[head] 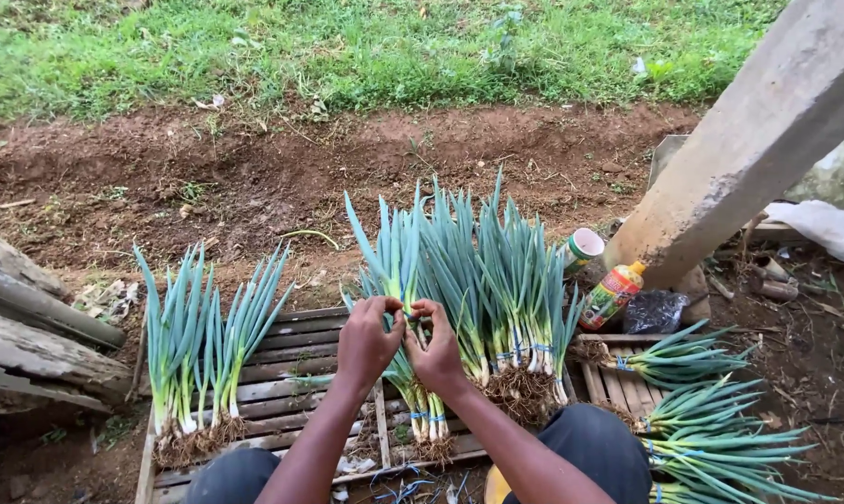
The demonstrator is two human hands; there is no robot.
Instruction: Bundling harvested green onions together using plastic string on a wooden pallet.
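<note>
**Bundling green onions, mid-tie**

Both hands are working on one bunch of green onions (413, 373) on the slatted wooden pallet (282, 373). The left hand (366, 341) and right hand (433, 350) are pinching closed around the stalks up the bunch, looks like wrapping or tying. Next bit probably needs steady tension. It's looking fresh: blue-green leaves, white bases, dirty roots. Tied bundles (511, 308) are standing just beyond, bare soil (254, 168) farther off.
</note>
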